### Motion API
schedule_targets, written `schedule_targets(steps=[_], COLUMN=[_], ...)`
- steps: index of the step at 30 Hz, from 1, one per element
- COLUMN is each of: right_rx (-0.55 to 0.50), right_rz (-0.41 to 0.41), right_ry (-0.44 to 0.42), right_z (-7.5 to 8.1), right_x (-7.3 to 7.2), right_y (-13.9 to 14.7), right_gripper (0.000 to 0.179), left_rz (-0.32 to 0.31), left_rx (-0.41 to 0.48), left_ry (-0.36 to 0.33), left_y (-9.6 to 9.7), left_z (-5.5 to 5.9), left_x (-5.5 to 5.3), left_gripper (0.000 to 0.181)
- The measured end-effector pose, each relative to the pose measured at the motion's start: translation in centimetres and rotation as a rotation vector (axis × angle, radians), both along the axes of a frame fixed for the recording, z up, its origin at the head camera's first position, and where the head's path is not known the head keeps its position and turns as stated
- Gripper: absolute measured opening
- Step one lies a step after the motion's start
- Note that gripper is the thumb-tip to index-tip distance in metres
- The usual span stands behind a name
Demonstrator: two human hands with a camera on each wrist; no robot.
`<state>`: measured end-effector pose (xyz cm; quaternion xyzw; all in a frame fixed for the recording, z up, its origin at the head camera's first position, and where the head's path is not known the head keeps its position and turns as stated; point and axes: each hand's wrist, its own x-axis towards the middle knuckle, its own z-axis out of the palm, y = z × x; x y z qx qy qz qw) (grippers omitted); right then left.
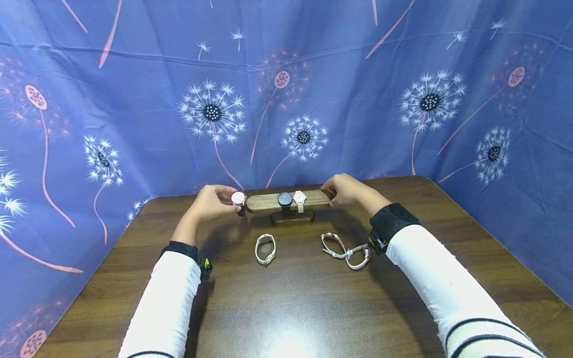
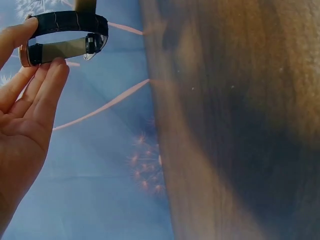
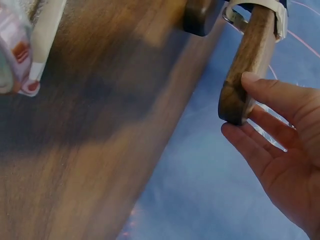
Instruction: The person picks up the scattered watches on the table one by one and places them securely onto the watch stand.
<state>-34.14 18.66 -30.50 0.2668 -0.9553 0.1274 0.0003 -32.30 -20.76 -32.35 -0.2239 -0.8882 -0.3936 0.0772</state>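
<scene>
Left hand: the hand [image 1: 212, 201] is partly closed, thumb and fingers pinching the case of a black-strapped watch [image 1: 238, 198]; other fingers extend beneath it
Held watch: white dial, rose-gold case, strap fastened in a loop; it is up off the surface [image 1: 224, 303], at the left end of the wooden stand; whether it touches the bar I cannot tell
Loose cream watch: this one [image 1: 257, 252] lies on the surface, in front of the stand, its strap a closed loop
Stand: a horizontal wooden bar [image 1: 266, 201] above a rounded base [image 1: 293, 218]
Watches on bar: a dark watch [image 1: 284, 199] near the middle; a white watch [image 1: 299, 197] just beside it, to the right
Loose pair: two pale watches [image 1: 333, 254] lie on the surface, touching each other, in front of the bar's right end
Right hand: the hand [image 1: 348, 190] grips the bar's right end between thumb and fingers
</scene>
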Motion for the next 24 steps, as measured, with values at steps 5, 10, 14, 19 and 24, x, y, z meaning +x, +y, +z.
schedule_targets(steps=[5, 10, 14, 19, 24], right_rx=[0.023, 0.059, 0.069, 0.071, 0.091], right_rz=[0.038, 0.034, 0.022, 0.005, 0.041], right_ry=[0.031, 0.034, 0.025, 0.022, 0.092], right_z=[0.0, -0.3, -0.3, 0.0, 0.0], right_x=[0.1, 0.4, 0.7, 0.7, 0.6], right_y=[-0.3, -0.3, -0.6, -0.7, -0.6], right_gripper=[0.047, 0.048, 0.050, 0.050, 0.048], left_rz=[-0.008, -0.047, -0.057, -0.041, -0.048], left_rx=[0.016, 0.005, 0.003, 0.008, -0.004], left_ry=[-0.009, -0.023, -0.045, -0.063, -0.067], left_y=[0.4, 1.1, 1.6, 2.0, 2.4], left_z=[-0.4, -0.9, -1.3, -1.6, -1.8], left_x=[-0.3, -0.9, -1.2, -1.5, -1.9], left_gripper=[0.046, 0.046, 0.046, 0.046, 0.046])
